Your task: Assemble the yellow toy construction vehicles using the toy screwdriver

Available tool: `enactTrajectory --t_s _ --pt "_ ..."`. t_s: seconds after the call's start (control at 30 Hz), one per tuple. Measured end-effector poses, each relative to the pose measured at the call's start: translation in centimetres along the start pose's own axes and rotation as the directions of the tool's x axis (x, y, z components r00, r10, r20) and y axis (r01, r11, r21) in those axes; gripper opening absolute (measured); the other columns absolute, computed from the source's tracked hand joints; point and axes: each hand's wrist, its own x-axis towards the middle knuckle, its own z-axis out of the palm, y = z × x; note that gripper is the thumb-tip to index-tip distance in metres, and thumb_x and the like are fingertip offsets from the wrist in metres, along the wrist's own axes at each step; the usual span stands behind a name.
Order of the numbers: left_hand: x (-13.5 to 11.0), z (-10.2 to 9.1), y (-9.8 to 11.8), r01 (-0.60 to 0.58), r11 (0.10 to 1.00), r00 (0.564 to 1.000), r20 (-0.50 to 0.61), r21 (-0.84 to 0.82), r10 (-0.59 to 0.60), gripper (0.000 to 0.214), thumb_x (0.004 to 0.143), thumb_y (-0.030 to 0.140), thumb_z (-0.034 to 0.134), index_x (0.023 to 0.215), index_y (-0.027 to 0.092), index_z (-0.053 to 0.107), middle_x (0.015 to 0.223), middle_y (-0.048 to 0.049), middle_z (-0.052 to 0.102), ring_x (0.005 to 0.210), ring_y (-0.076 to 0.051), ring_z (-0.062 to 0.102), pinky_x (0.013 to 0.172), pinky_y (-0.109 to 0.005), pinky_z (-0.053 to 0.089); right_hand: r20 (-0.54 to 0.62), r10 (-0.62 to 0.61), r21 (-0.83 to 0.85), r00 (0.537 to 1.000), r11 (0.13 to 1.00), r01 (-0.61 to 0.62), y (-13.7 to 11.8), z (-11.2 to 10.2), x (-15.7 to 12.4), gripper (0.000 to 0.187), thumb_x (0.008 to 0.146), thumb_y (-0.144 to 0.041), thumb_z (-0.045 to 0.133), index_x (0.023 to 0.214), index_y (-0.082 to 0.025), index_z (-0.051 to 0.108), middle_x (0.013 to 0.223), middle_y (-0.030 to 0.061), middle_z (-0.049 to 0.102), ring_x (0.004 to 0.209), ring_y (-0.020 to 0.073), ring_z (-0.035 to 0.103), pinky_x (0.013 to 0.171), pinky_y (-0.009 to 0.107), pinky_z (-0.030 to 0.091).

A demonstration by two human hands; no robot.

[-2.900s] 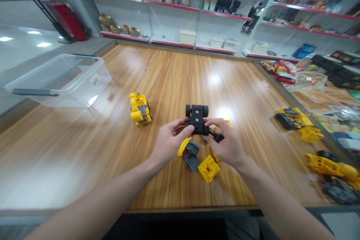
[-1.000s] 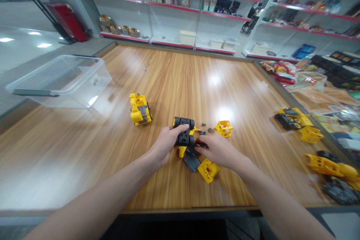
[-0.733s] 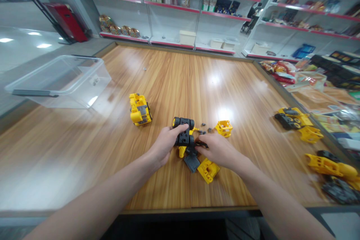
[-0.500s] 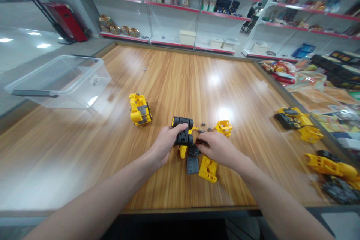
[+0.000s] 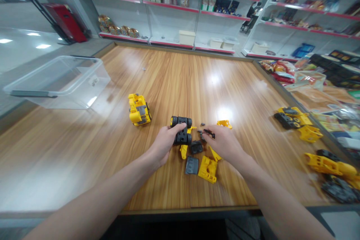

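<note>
My left hand (image 5: 165, 140) is closed on a black toy-vehicle chassis (image 5: 182, 137), thumb on top, its wheels at the corners. To the right, my right hand (image 5: 222, 140) pinches a small black stick-like part (image 5: 209, 133), apart from the chassis. Between and below the hands lie a dark grey block-shaped part (image 5: 196, 147), a grey flat panel (image 5: 192, 165) and a yellow body part (image 5: 208, 169). A yellow frame piece (image 5: 224, 123) sits partly behind my right hand. Small grey bits (image 5: 203, 124) are scattered near its fingertips.
On the left stand a yellow toy vehicle (image 5: 139, 109) and a clear plastic bin (image 5: 64, 82). Along the right edge are more yellow-and-black toy vehicles (image 5: 298, 120) and packaged goods (image 5: 323, 86). Store shelves (image 5: 171, 5) rise beyond the wooden table (image 5: 168, 78).
My right hand has moved slightly right, away from the chassis, uncovering the dark grey block-shaped part. The black part in its fingers now shows more clearly. My left hand has barely moved.
</note>
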Motion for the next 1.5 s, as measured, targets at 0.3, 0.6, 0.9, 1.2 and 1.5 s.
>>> enactTrajectory --t_s 0.3,0.6,0.9,1.2,1.5 --pt "0.2 -0.3 -0.4 -0.01 1.0 1.0 -0.003 0.0 0.01 0.039 0.072 0.035 0.075 0.096 0.006 0.07 0.089 -0.0115 0.073 0.076 -0.018 0.066 0.069 -0.028 0.05 0.043 0.025 -0.011 0.999 1.0 -0.025 -0.3 0.1 0.0 0.013 0.087 -0.022 0.057 0.09 -0.021 0.07 0.084 0.004 0.072 0.077 0.0177 0.065 0.065 0.026 0.043" --pt "0.1 -0.2 -0.2 -0.02 1.0 0.999 0.036 -0.02 0.021 0.035 0.073 0.027 0.074 0.101 0.008 0.069 0.093 -0.0102 0.073 0.083 -0.017 0.066 0.075 -0.026 0.05 0.063 0.064 -0.063 0.996 0.996 -0.06 0.2 0.3 0.1 0.01 0.085 -0.024 0.06 0.084 -0.022 0.069 0.079 0.0023 0.072 0.072 0.0174 0.065 0.06 0.025 0.04" --pt "0.3 -0.3 -0.5 -0.088 0.996 0.995 0.038 0.027 0.087 0.038 0.074 0.029 0.071 0.105 0.008 0.068 0.099 -0.0118 0.072 0.09 -0.02 0.066 0.078 -0.029 0.05 -0.041 0.156 -0.114 0.987 0.98 -0.16 1.0 -0.7 0.1 0.014 0.087 -0.029 0.057 0.082 -0.02 0.068 0.077 0.0043 0.071 0.072 0.0194 0.065 0.059 0.027 0.038" --pt "2.0 -1.2 -1.3 -0.287 0.935 0.947 -0.084 0.21 0.31 0.049 0.071 0.029 0.075 0.115 0.015 0.056 0.107 -0.0103 0.067 0.095 -0.021 0.065 0.08 -0.031 0.052 -0.106 0.178 -0.115 0.978 0.975 -0.19 0.7 -1.0 0.0 0.018 0.087 -0.033 0.057 0.08 -0.021 0.069 0.074 0.0039 0.071 0.07 0.0187 0.064 0.058 0.027 0.038" --pt "3.0 -2.3 -1.8 -0.338 0.854 0.905 -0.112 0.396 0.41 0.057 0.069 0.025 0.076 0.122 0.017 0.056 0.112 -0.0117 0.065 0.101 -0.023 0.064 0.094 -0.036 0.046 -0.342 0.324 -0.164 0.882 0.903 -0.396 3.6 -3.3 0.4 0.031 0.094 -0.034 0.044 0.097 -0.017 0.07 0.092 0.0122 0.071 0.081 0.0244 0.064 0.064 0.032 0.039"
